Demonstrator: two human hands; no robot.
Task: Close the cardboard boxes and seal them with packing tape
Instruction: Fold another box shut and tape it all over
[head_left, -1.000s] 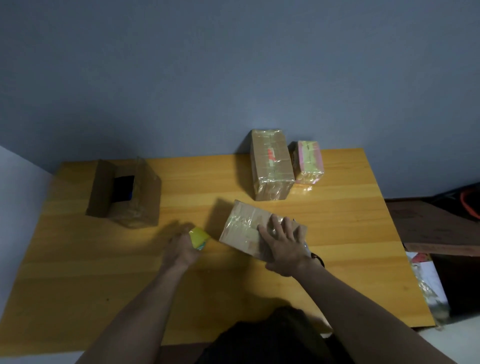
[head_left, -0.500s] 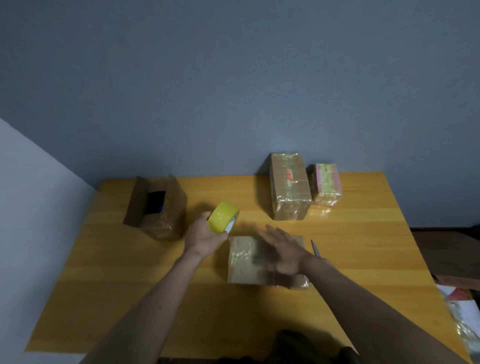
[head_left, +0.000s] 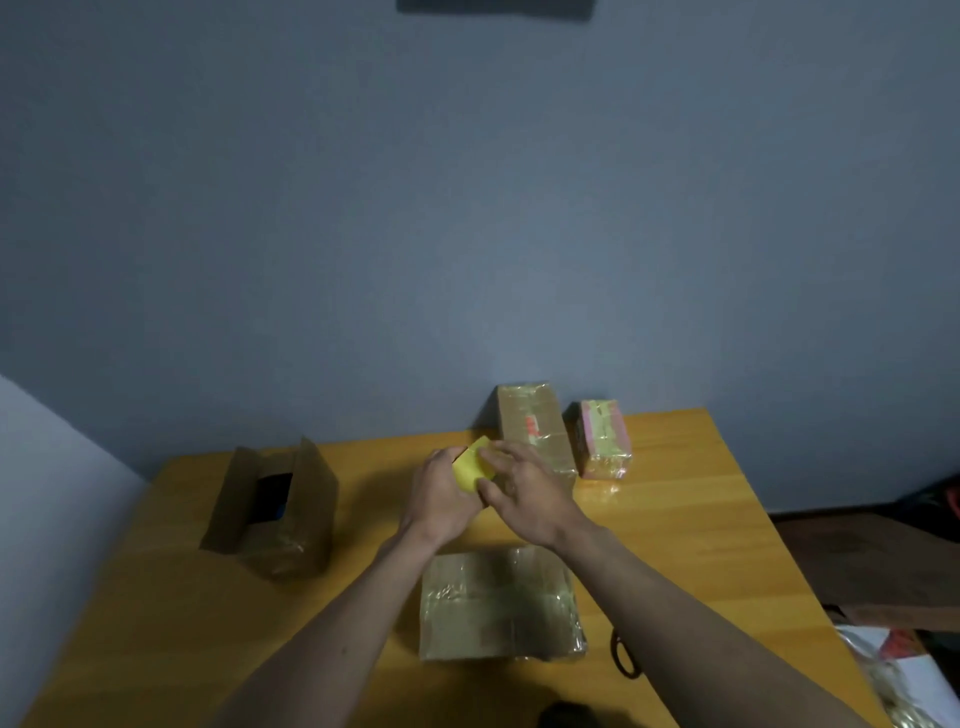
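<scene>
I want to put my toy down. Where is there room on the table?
Bare table lies right of the near box, past the scissors, and on the left, in front of the open box. The far middle is crowded: both hands and the tape, tall box, pink box.

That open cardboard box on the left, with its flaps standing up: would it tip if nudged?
Probably not easily: the open box sits flat on the table. Its upright flaps look thin and would likely bend first. Something dark lies inside, so it may have some weight.

A wooden table (head_left: 701, 525) carries four boxes (head_left: 501, 605) and scissors (head_left: 623, 657)
</scene>
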